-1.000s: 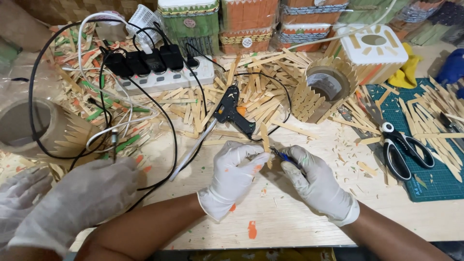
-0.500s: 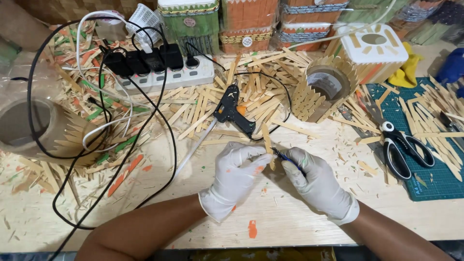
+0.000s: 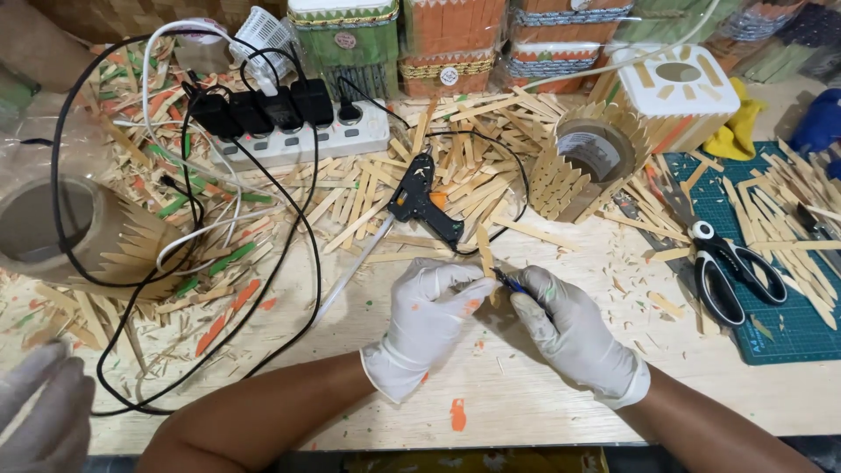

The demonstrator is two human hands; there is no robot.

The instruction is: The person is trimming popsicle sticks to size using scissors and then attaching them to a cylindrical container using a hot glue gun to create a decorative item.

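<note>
Over the desk (image 3: 526,394), the left hand (image 3: 429,320) is pinched on an upright stick (image 3: 484,250) while the right hand (image 3: 569,337) is closed on a small blade (image 3: 508,280) at its base; short, controlled cuts away from the fingers would likely serve best.

Four wrapped packages are standing in a row along the twelve o'clock edge of the view. The green package (image 3: 343,35) is sitting at about eleven o'clock, carrying a small round label (image 3: 347,40) on its front. The orange package (image 3: 451,39) beside it is showing a round white label (image 3: 450,75) low on its front. A striped package (image 3: 561,35) is standing toward one o'clock, and a dark green package (image 3: 667,22), possibly film-wrapped, is lying beyond it.
</note>
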